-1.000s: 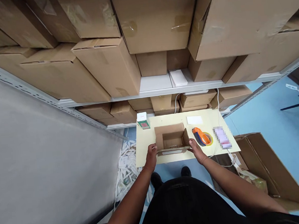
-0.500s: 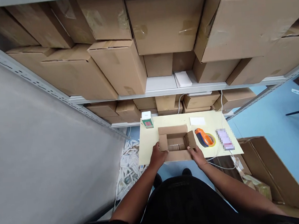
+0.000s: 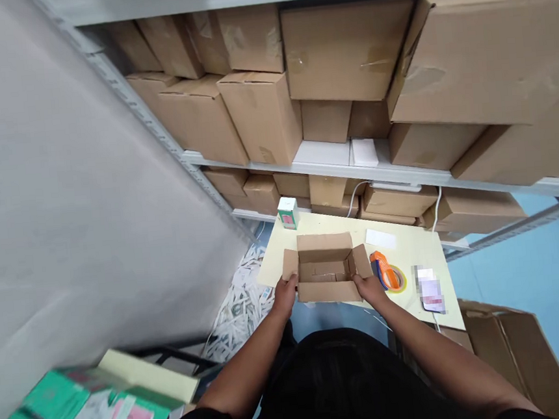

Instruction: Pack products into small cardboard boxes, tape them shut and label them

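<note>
A small open cardboard box [image 3: 326,267] sits on a pale yellow table [image 3: 410,250], its flaps spread outward. My left hand [image 3: 285,294] grips the box's near left corner. My right hand [image 3: 371,289] grips its near right corner. Just right of the box lies an orange tape dispenser [image 3: 386,270] with a roll of tape. A small green and white carton [image 3: 287,212] stands upright at the table's far left corner. A white card [image 3: 380,239] lies beyond the dispenser.
Shelves stacked with cardboard boxes [image 3: 349,53] rise behind the table. A phone [image 3: 430,287] on a cable lies at the table's right. White paper strips [image 3: 239,304] litter the floor at left. Green packets [image 3: 82,416] sit at lower left; a large open carton [image 3: 512,352] stands at right.
The view has swung left, bringing green packets into the lower left. The box's flaps have gone from upright to spread, and both hands have stayed at its near corners.
</note>
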